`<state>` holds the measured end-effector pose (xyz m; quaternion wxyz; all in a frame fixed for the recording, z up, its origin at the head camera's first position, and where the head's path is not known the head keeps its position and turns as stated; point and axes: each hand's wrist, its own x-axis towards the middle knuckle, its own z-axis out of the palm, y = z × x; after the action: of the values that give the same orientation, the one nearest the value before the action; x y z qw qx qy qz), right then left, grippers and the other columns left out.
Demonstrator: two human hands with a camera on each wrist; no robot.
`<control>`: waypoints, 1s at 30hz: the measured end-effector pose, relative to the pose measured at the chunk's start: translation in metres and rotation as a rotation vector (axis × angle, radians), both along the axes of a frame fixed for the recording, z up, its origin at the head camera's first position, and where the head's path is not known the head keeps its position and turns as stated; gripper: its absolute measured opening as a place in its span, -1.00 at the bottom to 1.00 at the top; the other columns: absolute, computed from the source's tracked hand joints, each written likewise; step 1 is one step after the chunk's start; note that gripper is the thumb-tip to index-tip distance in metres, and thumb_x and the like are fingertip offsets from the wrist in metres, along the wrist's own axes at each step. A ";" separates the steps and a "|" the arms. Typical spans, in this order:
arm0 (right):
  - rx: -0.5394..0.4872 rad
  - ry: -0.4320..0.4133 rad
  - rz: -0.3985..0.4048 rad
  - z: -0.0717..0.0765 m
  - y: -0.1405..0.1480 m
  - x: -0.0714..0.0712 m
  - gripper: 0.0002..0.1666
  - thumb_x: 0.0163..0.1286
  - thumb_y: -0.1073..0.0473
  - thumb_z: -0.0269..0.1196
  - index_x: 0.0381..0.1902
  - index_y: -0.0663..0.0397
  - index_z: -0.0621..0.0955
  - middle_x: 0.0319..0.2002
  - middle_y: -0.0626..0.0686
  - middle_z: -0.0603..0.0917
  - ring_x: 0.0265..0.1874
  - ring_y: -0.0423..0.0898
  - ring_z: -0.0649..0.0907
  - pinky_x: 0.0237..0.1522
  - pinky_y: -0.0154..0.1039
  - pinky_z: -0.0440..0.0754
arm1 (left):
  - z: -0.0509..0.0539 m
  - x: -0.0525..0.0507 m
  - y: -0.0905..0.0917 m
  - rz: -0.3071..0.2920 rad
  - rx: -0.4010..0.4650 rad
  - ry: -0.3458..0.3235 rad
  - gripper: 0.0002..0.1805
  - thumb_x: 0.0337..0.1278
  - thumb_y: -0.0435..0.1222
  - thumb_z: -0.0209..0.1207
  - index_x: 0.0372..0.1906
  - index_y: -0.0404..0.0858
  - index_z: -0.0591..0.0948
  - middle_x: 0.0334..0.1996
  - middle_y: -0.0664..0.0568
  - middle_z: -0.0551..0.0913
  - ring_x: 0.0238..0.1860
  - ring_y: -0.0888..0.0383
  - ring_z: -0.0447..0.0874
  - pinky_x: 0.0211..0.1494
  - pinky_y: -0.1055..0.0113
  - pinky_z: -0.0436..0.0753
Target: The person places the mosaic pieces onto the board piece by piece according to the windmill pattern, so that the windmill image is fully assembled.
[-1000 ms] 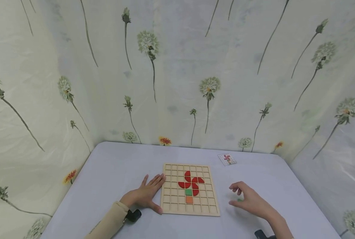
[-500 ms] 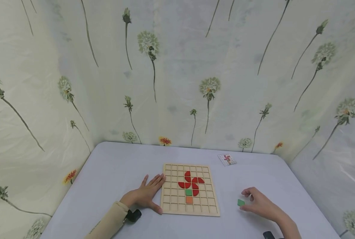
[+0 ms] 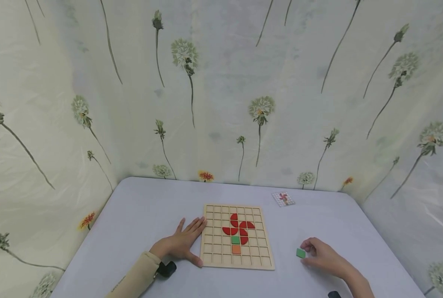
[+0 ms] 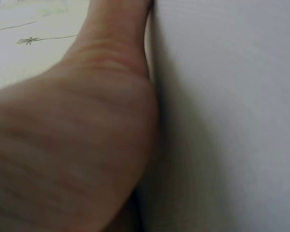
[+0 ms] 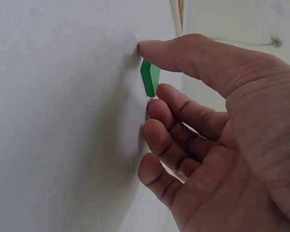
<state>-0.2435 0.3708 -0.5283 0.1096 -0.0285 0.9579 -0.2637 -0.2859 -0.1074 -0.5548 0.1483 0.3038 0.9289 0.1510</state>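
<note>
In the head view my left hand (image 3: 184, 242) lies flat with spread fingers at the left edge of a wooden grid board (image 3: 215, 258). Its fingertips and thumb touch the board's rim. On the board, several red rounded pieces (image 3: 234, 220) form a pinwheel, with a green square (image 3: 235, 240) and an orange square (image 3: 236, 249) below it. To the board's right, my right hand (image 3: 323, 257) pinches a small green tile (image 3: 300, 253) at the table surface. The right wrist view shows this green tile (image 5: 150, 79) between thumb and index finger, the other fingers curled.
A small card (image 3: 283, 198) printed with a pinwheel on a grid lies behind the board, to its right. White cloth covers the table (image 3: 162, 194). A curtain with dandelion prints (image 3: 221, 103) hangs along the back and sides.
My right hand has shifted to the right, uncovering the green tile, and its thumb and index finger have closed on the tile. The left hand and board have stayed still.
</note>
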 end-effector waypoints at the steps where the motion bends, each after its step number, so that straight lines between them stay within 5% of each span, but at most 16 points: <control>1: -0.005 -0.002 0.002 -0.001 0.000 0.000 -0.47 0.03 0.09 0.50 -0.06 0.14 0.58 -0.21 -0.04 0.64 -0.20 -0.15 0.55 -0.14 -0.20 0.58 | 0.000 0.000 0.000 -0.002 0.000 0.000 0.45 -0.30 0.39 0.33 0.60 -0.17 -0.20 0.63 -0.02 -0.26 0.64 -0.03 -0.33 0.56 -0.26 -0.35; 19: -0.061 -0.002 0.010 0.000 -0.003 0.001 -0.60 0.12 0.16 0.43 -0.11 0.17 0.59 -0.26 -0.05 0.67 -0.29 -0.21 0.58 -0.31 -0.40 0.57 | 0.004 0.002 0.001 0.008 0.007 -0.004 0.43 -0.28 0.38 0.34 0.60 -0.18 -0.18 0.63 -0.03 -0.25 0.64 -0.04 -0.32 0.57 -0.26 -0.36; 30: -0.027 0.008 -0.027 0.002 -0.012 -0.003 -0.63 0.07 0.21 0.41 -0.14 0.16 0.60 -0.27 -0.05 0.66 -0.26 -0.17 0.59 -0.21 -0.26 0.63 | 0.002 0.001 0.000 -0.001 0.007 -0.002 0.44 -0.27 0.38 0.33 0.60 -0.17 -0.20 0.63 -0.02 -0.27 0.64 -0.04 -0.33 0.57 -0.26 -0.37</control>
<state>-0.2470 0.3590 -0.5259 0.1018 -0.0179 0.9550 -0.2779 -0.2849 -0.1074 -0.5530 0.1483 0.3048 0.9280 0.1544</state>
